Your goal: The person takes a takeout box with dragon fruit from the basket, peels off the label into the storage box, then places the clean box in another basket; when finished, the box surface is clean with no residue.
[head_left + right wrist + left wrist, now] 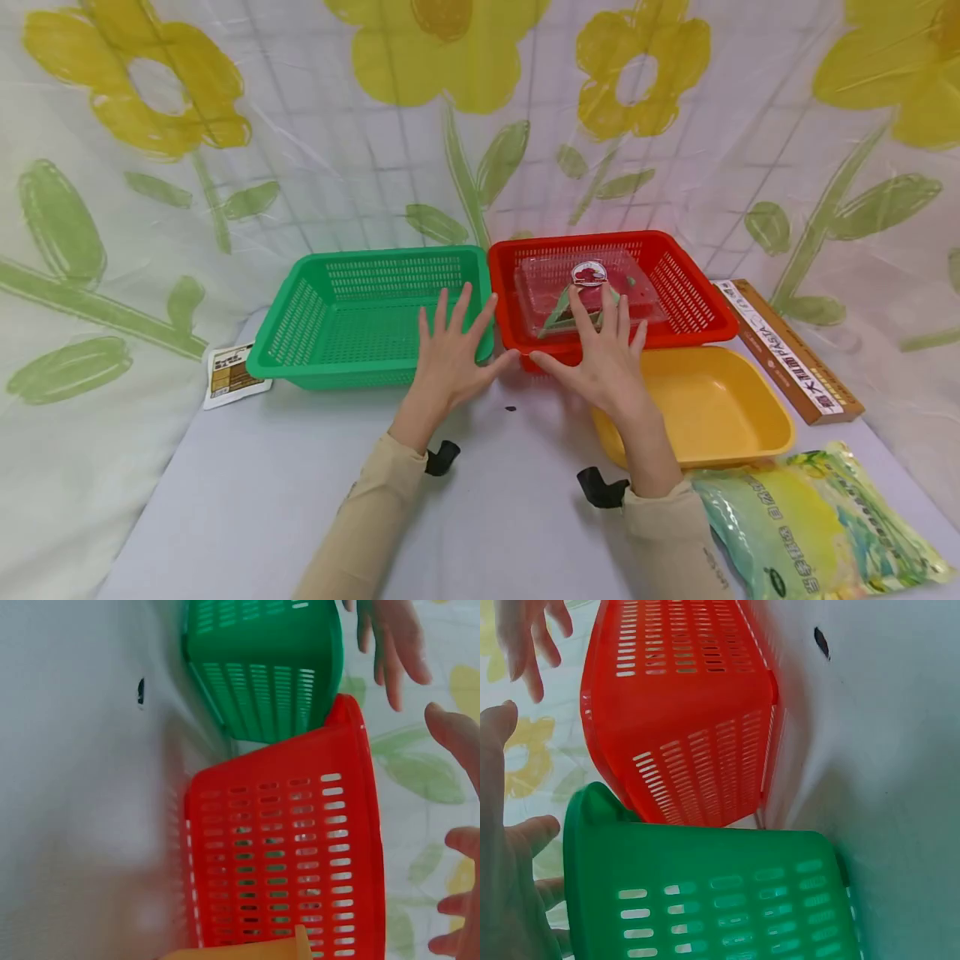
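My left hand (447, 354) is spread over the near right corner of a green basket (360, 333), holding nothing. My right hand (604, 362) spreads its fingers over the front rim of a red basket (693, 292), also holding nothing. The two thumbs point toward each other near where the baskets meet. Inside the red basket lies a clear plastic box (536, 283) with a round label and a green-edged wedge shape. In the left wrist view the left fingers (536, 832) are beside the green basket's rim. The right wrist view has the right hand (465, 900) beside the red rim.
A yellow tray (697, 408) stands in front of the red basket. To its right lies a long brown pasta box (791, 354), with a green and yellow bag (810, 529) nearer. A small pouch (232, 375) lies left of the green basket. A flowered curtain (300, 125) hangs behind.
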`<state>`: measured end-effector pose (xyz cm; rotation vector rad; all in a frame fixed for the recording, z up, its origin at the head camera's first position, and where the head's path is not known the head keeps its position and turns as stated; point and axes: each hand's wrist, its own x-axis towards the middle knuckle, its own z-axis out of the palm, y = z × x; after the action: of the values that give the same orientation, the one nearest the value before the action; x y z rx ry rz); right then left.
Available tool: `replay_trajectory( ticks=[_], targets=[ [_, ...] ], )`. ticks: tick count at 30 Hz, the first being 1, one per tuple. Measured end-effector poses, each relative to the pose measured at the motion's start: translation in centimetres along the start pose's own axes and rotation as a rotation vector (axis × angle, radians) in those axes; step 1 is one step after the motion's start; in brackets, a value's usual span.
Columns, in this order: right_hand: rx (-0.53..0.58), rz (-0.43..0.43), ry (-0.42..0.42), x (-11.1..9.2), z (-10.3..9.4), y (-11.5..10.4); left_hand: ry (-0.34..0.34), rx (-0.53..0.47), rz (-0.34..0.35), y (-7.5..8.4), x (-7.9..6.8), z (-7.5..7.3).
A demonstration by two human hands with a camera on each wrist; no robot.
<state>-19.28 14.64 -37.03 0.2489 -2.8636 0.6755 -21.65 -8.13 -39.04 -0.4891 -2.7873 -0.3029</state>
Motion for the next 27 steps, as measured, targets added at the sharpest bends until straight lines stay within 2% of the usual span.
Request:
replay_trajectory(
  ticks=[11,17,23,27],
  targets=[
    [0.018,0.008,-0.023,1.0,-1.0,0.3,-0.053,-0.012,0.02,-0.9,2.8,0.5],
    [0.0,0.006,-0.02,1.7,-2.0,0.6,-0.12,-0.037,0.053,-1.6,3.9,0.7],
    [-0.013,0.013,-0.028,2.3,-2.9,0.9,-0.203,-0.08,0.08,-2.1,4.9,0.3],
    [-0.014,0.025,-0.035,2.7,-3.5,1.1,-0.227,-0.099,0.11,-2.4,5.5,0.2]
  ],
)
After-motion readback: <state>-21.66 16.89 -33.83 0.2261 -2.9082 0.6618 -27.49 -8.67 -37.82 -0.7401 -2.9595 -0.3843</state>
